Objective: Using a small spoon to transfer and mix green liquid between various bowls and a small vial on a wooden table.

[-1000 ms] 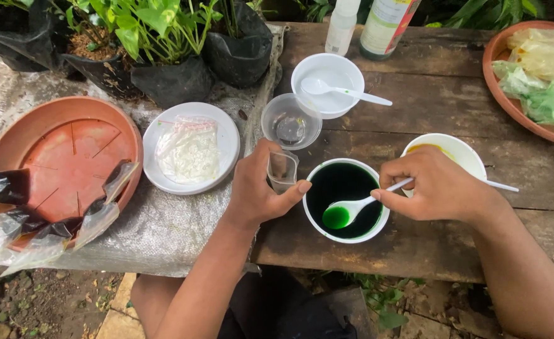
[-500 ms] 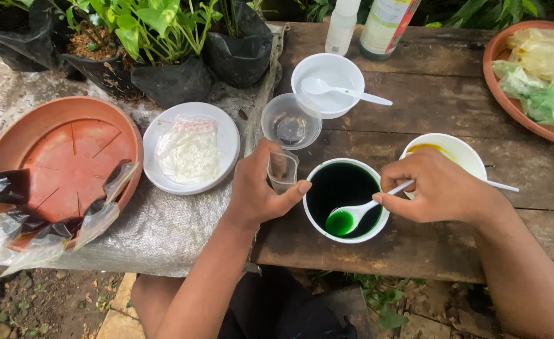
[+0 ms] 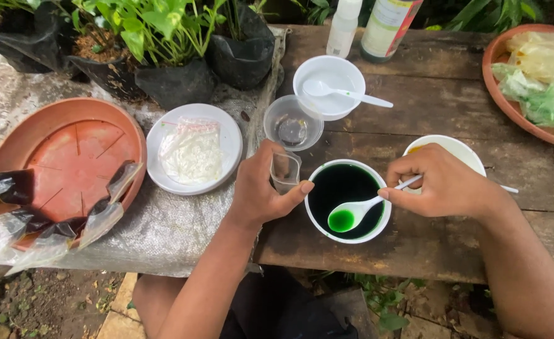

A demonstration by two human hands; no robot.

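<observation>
The left hand [image 3: 258, 191] is closed around a small clear cup [image 3: 285, 171], just left of the white bowl [image 3: 377, 229] of dark green liquid on the table [image 3: 440, 107]. The right hand [image 3: 446, 185] pinches a white spoon [image 3: 352, 215] holding bright green liquid over that bowl. A clear pouch of white powder [image 3: 192, 150] lies on a white plate [image 3: 226, 135] further left; two bottles [image 3: 383, 25] stand at the far edge.

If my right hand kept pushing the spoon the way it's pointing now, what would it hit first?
The right hand aims its white spoon left and downward. Its tip would probably meet the near-left wall of the white bowl of dark green liquid first, though depth is unclear.

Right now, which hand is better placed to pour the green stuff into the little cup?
Probably the right hand: it holds the white spoon with green liquid over the bowl. The left hand holds the small clear cup beside it.
</observation>
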